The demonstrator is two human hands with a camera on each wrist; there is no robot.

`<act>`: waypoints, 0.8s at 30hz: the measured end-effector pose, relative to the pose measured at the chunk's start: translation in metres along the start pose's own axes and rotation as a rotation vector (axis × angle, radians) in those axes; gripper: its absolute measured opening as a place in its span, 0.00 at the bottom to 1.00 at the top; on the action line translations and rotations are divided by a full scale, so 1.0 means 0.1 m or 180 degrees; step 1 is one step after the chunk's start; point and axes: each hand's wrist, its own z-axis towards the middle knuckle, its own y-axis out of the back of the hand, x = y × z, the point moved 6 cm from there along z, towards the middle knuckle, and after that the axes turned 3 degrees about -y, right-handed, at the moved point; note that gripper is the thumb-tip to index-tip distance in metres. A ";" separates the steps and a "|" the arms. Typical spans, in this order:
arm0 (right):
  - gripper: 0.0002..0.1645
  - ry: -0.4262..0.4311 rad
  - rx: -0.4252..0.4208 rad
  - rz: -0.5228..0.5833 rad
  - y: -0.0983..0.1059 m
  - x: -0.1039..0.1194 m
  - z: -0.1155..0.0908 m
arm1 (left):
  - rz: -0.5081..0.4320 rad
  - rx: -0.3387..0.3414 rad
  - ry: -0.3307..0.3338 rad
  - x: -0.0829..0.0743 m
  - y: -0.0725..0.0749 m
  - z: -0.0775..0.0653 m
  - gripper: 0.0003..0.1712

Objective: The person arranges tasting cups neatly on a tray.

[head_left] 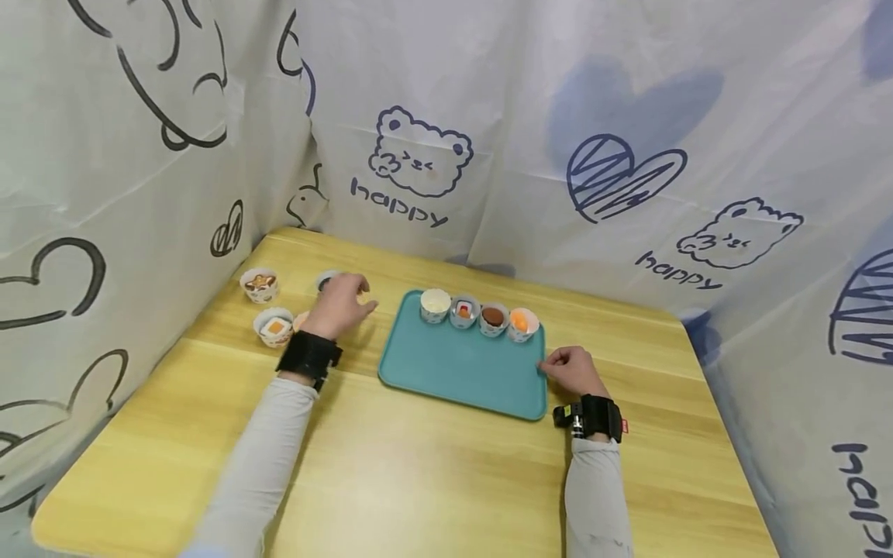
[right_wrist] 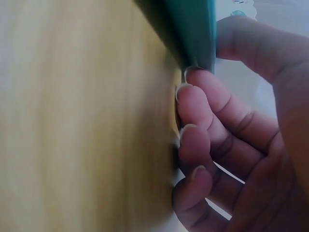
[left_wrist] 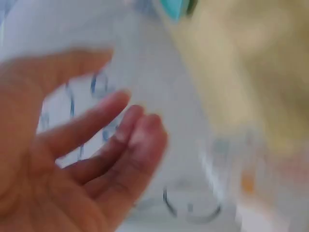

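Note:
My left hand hovers over the left part of the table with fingers loosely bent and nothing between them; the left wrist view shows the thumb apart from the fingers. Beneath and behind it a dark-topped cupcake is partly hidden, as is a pinkish one beside the wrist. My right hand pinches the right rim of a teal tray between thumb and index finger. Along the tray's back edge stand several cupcakes in paper cups: a cream one, a white-and-red one, a brown one and an orange one.
Left of my left hand stand a cupcake with a star top and one with a white-and-orange square top. The wooden table meets a printed cloth at its back and sides.

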 end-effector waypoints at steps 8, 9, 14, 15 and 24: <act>0.13 0.0002 0.0044 0.0032 0.00 -0.07 0.07 | 0.0010 0.0810 0.0211 0.38 0.16 -0.14 0.41; 0.13 -0.0001 0.0048 0.0038 -0.01 -0.08 0.07 | -0.0037 0.0882 0.0231 0.41 0.16 -0.16 0.41; 0.13 0.0025 0.0070 0.0107 -0.03 -0.10 0.08 | -0.0112 0.1138 0.0401 0.48 0.18 -0.24 0.41; 0.13 0.0033 0.0070 0.0125 -0.03 -0.10 0.08 | -0.0105 0.1165 0.0431 0.48 0.19 -0.24 0.41; 0.13 0.0005 0.0065 0.0136 -0.03 -0.08 0.07 | -0.0069 0.1255 0.0393 0.49 0.18 -0.25 0.40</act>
